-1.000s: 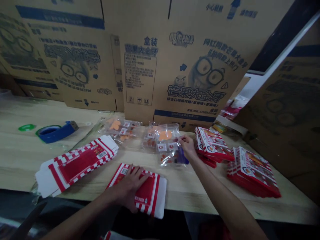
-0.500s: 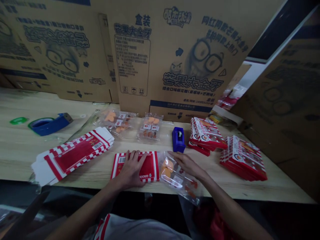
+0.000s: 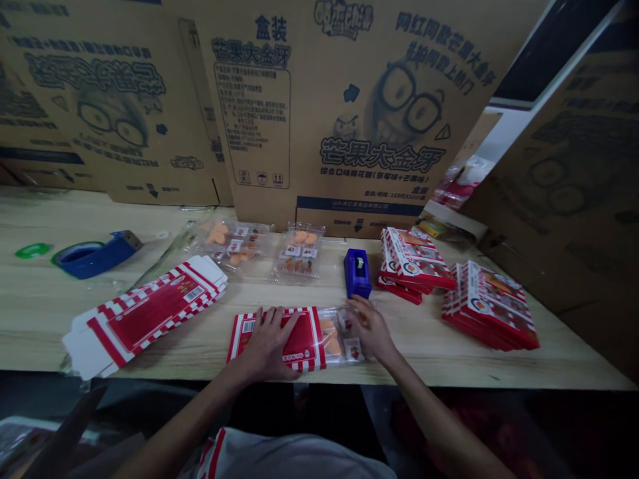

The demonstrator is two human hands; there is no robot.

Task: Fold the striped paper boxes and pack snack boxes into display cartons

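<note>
My left hand [image 3: 267,342] lies flat, fingers spread, on a red and white striped carton [image 3: 304,339] at the near edge of the wooden table [image 3: 40,313]. My right hand [image 3: 370,327] grips a clear plastic packet with orange pieces [image 3: 335,336]. The packet's left end is partly inside the carton's open right end. A small blue tape dispenser [image 3: 357,271] stands just behind my right hand.
A stack of flat striped cartons [image 3: 144,313] lies to the left. Two more clear packets [image 3: 299,251] lie behind. Two stacks of filled red boxes [image 3: 486,305] sit on the right. A blue tape gun [image 3: 94,253] rests far left. Large printed cardboard boxes [image 3: 349,113] wall the back.
My right hand carried a clear packet from the back of the table to the near edge, then pushed it left into the carton's open end. My left hand stayed on the carton.
</note>
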